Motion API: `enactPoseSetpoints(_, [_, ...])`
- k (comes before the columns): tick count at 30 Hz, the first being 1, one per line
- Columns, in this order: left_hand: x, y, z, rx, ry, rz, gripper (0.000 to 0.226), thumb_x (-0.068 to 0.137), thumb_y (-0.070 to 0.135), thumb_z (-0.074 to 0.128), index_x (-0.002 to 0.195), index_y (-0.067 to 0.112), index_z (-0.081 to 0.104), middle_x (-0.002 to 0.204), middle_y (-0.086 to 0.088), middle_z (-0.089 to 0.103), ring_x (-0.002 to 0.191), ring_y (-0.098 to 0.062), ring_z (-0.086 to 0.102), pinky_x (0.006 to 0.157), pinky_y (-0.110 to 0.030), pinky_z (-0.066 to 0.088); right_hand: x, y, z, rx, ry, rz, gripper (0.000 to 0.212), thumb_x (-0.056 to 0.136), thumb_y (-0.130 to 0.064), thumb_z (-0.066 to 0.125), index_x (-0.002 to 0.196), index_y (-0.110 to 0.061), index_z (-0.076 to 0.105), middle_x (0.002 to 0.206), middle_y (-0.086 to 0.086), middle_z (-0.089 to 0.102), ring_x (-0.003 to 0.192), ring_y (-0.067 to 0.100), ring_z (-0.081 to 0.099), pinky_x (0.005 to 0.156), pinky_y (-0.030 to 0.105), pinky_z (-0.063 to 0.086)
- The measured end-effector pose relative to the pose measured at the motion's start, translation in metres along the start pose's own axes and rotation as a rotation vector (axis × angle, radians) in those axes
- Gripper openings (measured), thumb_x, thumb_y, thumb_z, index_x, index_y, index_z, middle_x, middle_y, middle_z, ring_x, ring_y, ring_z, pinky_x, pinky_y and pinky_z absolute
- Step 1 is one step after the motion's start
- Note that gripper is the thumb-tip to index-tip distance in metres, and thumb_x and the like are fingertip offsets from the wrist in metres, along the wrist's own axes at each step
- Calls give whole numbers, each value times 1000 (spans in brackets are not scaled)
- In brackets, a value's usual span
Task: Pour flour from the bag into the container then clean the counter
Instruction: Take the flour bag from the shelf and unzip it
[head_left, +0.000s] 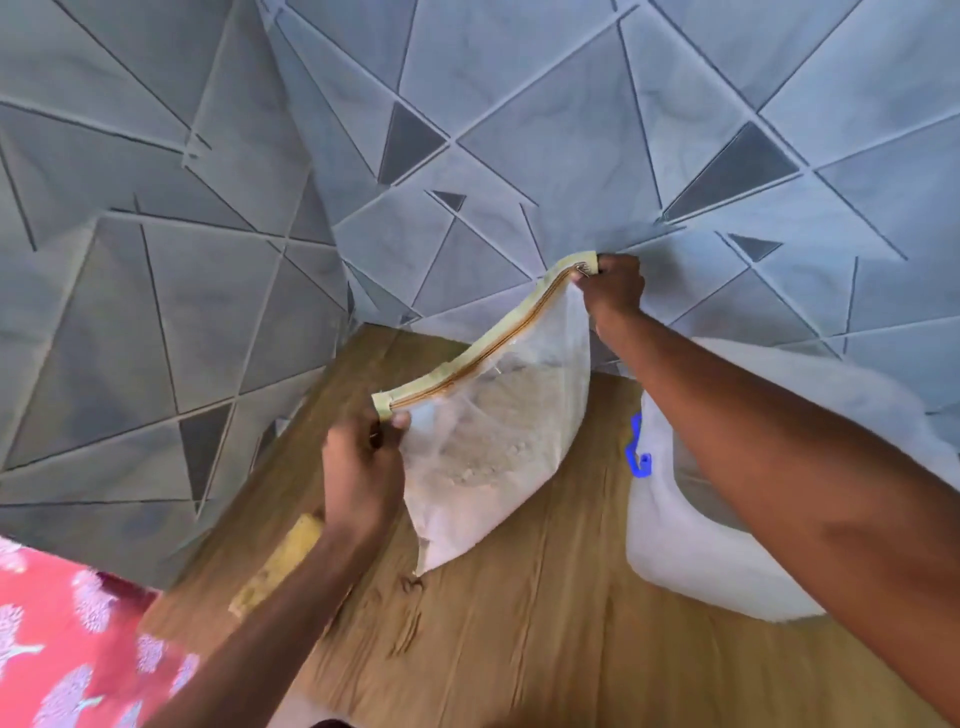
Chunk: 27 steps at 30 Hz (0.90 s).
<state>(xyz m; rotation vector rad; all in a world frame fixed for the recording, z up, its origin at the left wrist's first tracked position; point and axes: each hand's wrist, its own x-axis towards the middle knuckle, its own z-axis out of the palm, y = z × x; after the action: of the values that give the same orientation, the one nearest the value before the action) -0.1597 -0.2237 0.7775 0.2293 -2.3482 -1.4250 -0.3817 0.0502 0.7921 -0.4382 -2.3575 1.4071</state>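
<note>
A clear zip bag with pale flour inside hangs above the wooden counter, its yellow-edged zipper stretched along the top. My left hand grips the near end of the zipper strip. My right hand pinches the far end, at the metal zipper pull, close to the wall. A translucent white plastic container with a blue clip stands on the counter to the right, partly hidden under my right forearm.
A yellow sponge lies on the counter's left edge under my left forearm. Grey wallpaper with triangle lines covers the corner walls behind. Red patterned cloth shows at the lower left.
</note>
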Motion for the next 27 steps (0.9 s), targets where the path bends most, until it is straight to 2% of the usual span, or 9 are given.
enactPoseSetpoints(3, [-27,-5,13,-3,-115,-8,48,97,14,65,59,18,35,52,14,30,55,-6,25,52,-30,24,2,17,16,-7,-24,49,24,80,-19,80,96,-1,76,100,12,76,93,25,69,82,37,54])
enactPoseSetpoints(6, [-48,-16,18,-56,-182,-13,30,96,17,59,67,21,51,59,12,47,59,-9,38,56,-32,36,3,27,23,0,-112,103,15,79,-15,82,87,-6,73,80,-5,63,75,12,59,65,24,45])
enactPoseSetpoints(8, [-60,-28,11,-124,-230,-5,18,96,22,55,80,15,60,67,3,53,64,-23,50,61,-40,52,12,31,18,-13,-89,140,20,77,-15,83,73,-16,63,72,-7,50,70,12,50,62,24,39])
enactPoseSetpoints(11, [-65,-39,-5,-109,-266,-32,30,97,37,55,94,9,63,77,-13,59,75,-41,61,69,-57,58,23,32,13,-54,-100,93,30,77,-17,83,66,-19,55,75,-4,47,75,11,47,51,21,35])
enactPoseSetpoints(14, [-62,-35,-13,-136,-364,-62,19,99,26,55,84,18,63,72,-5,55,67,-27,58,67,-57,59,23,27,12,-64,-225,74,21,79,-18,85,86,-18,65,84,-3,57,81,9,55,39,2,30])
enactPoseSetpoints(16, [-61,-28,-19,-182,-436,-75,28,101,13,56,79,29,65,72,8,60,73,-15,63,69,-51,61,25,29,8,-96,-264,47,15,80,-19,84,87,-11,73,78,-1,59,76,8,56,47,5,36])
enactPoseSetpoints(19, [-63,-25,-23,-156,-557,-33,36,101,5,56,79,32,63,71,10,59,72,-13,60,65,-46,60,28,42,0,-104,-235,20,33,79,-20,85,103,0,77,84,1,60,82,12,57,70,21,43])
enactPoseSetpoints(23, [-57,-19,-18,-201,-720,-10,17,95,17,64,78,19,65,73,0,60,72,-16,57,60,-40,49,24,41,-9,-189,-252,-40,29,80,-22,84,99,0,77,82,5,61,84,15,58,74,26,41])
enactPoseSetpoints(27, [-36,-8,-27,-224,-841,-36,16,85,27,81,92,15,75,91,-10,74,87,-22,73,75,-34,58,22,40,-27,-276,-386,-135,21,82,-24,83,85,-5,75,79,7,62,78,18,56,75,31,42])
